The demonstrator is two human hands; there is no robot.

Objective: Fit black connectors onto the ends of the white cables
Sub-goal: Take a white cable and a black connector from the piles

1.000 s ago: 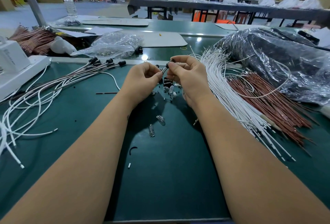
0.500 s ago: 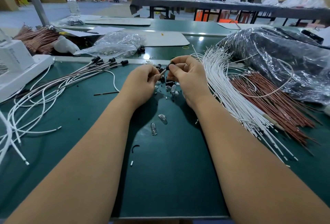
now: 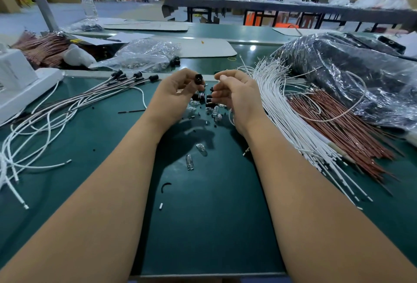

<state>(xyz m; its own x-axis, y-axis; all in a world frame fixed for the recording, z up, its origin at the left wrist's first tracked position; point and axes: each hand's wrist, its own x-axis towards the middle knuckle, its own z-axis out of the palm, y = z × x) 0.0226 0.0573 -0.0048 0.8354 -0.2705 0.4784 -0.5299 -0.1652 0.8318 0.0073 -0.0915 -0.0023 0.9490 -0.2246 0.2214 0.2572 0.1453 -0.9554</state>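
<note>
We are now pinching black connector (image 3: 198,78) in left hand (image 3: 174,93), drawn apart from right hand (image 3: 234,95), fingers curled, cable unclear; seating looks unfinished

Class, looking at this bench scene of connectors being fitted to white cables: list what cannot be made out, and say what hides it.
Head view:
- Right hand: whether it pinches a cable end; curled fingers hide it.
- Black connector in left hand: its far side, behind the fingers.
- Clear plastic bag: contents blurred by glare.
- White cables: cut off at the left edge.
</note>
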